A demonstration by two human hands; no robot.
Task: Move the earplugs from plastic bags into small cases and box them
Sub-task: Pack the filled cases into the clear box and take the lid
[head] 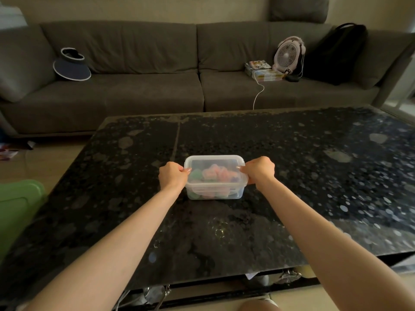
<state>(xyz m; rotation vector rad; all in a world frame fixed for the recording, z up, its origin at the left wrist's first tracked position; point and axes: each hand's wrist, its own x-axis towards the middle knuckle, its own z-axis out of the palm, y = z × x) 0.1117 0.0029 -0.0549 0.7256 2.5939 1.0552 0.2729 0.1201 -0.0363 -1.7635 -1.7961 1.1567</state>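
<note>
- Far left, we see a green plastic bin [18,205] standing on the floor beside the bench [292,176], partly cut off by the frame edge.
- Up on the grey sofa [134,95] behind, a dark sun visor [71,66] with a pale rim lies on the left seat.
- Now the left arm: we see it reaching straight forward over the dark speckled bench, bare forearm, wrist level.
- The left hand [173,176] grips the left end of the box [214,189], fingers curled over the rim and fingertips on the lid's edge.
- The box itself is clear plastic with its lid [213,161] on. It sits on the bench at the middle of the view, between the two hands.
- Through its walls we make out pink and green shapes [212,173], too blurred to tell what they are.
- The right hand [258,170] mirrors the left, knuckles up and fingers curled round the right end of the box at the rim. The right forearm runs in from the lower right.
- On the sofa's right seat we spot a small white fan [287,53] standing behind a stack of books [262,71], with a white cable [258,95] hanging down the front.
- Furthest right, a black bag [336,52] leans against the sofa back.
</note>
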